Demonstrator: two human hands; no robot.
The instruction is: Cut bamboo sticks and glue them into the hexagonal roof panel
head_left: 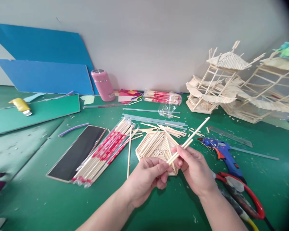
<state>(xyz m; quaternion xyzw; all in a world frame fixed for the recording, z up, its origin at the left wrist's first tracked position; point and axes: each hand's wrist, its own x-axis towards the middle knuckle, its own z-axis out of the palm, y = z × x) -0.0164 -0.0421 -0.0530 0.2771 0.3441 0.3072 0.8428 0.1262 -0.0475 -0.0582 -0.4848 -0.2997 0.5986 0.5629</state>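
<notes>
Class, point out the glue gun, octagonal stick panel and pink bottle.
Glue gun (225, 149), head view: its blue body.
Octagonal stick panel (162, 149), head view: its bare inner pattern.
Pink bottle (103, 87), head view: its side.

The hands (148, 175) and both visible forearms (113, 207) are bare.

Over the near side of the octagonal stick panel (159, 149), the left-hand grip (150, 176) and right-hand grip (196, 168) pinch two pale sticks (197, 131), side by side and slanting up rightward. Left of the panel, a wrapped chopstick bundle (110, 141) overlaps a dark phone (73, 155). Right of it rest a blue glue gun (227, 155) and red-handled pliers (259, 203). Beyond it on the green bench (103, 208) stand a pink flask (103, 86), leftward, and a stick tower (227, 61), rightward.
</notes>
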